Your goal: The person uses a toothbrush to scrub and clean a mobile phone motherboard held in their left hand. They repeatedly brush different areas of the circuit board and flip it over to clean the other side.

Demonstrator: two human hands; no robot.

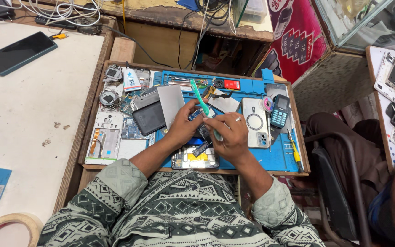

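Head view: hands point(209, 130) grip slim green plastic toothbrush point(203, 109) (bristles hidden), small circuit board point(203, 132).

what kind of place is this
Most likely a phone repair stall or workbench. A blue repair mat in a wooden tray holds opened phones and loose circuit boards, and the right hand holds a green toothbrush over a small board held by the left hand.
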